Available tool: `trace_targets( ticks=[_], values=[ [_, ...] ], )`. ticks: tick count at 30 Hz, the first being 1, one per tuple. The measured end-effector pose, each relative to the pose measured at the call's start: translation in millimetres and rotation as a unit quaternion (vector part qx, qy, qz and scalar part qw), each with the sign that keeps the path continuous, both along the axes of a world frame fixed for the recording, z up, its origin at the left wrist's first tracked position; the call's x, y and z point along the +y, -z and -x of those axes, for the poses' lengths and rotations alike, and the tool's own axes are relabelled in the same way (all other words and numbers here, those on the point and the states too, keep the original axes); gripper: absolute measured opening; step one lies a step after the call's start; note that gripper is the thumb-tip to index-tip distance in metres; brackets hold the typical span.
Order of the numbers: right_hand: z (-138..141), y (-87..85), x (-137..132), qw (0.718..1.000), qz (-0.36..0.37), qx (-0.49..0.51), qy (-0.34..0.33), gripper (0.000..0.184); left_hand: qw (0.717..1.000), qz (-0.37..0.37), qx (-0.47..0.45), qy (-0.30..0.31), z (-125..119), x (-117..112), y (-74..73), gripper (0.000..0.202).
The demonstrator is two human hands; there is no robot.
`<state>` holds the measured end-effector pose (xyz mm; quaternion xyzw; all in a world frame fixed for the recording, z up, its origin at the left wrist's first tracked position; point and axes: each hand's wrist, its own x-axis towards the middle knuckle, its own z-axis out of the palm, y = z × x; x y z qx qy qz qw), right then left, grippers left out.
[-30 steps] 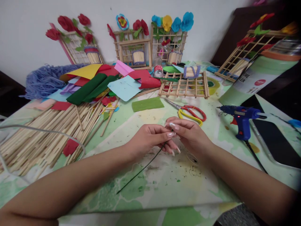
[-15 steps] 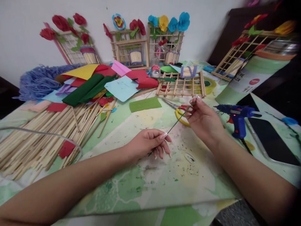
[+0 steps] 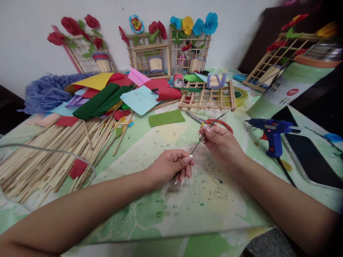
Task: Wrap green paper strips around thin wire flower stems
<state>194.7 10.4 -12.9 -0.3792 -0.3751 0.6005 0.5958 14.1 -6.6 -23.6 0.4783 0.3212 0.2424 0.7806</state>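
The left hand and right hand each pinch the thin green stem, which slants between them above the surface. No petals show on it yet (finished paper flowers stand farther back); the green strip lies flat, apparently unused.

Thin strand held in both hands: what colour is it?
The strand is dark green, showing best in the head view.

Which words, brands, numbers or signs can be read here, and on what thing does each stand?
"EME", on the green tumbler; apparently a word's end.
"LER", beneath it, likewise cut short.
Too small or blurred to read: the red badge on the tumbler, red label on the small bottle, pale label on the glue gun.
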Motion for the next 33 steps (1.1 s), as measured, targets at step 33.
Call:
trace_targets(
  ticks=[33],
  values=[
    [11,4.8,-4,1.000,0.018,0.002,0.006,0.024,0.997,0.000,0.050,-0.051,-6,-3,-0.5,0.023]
  ],
)
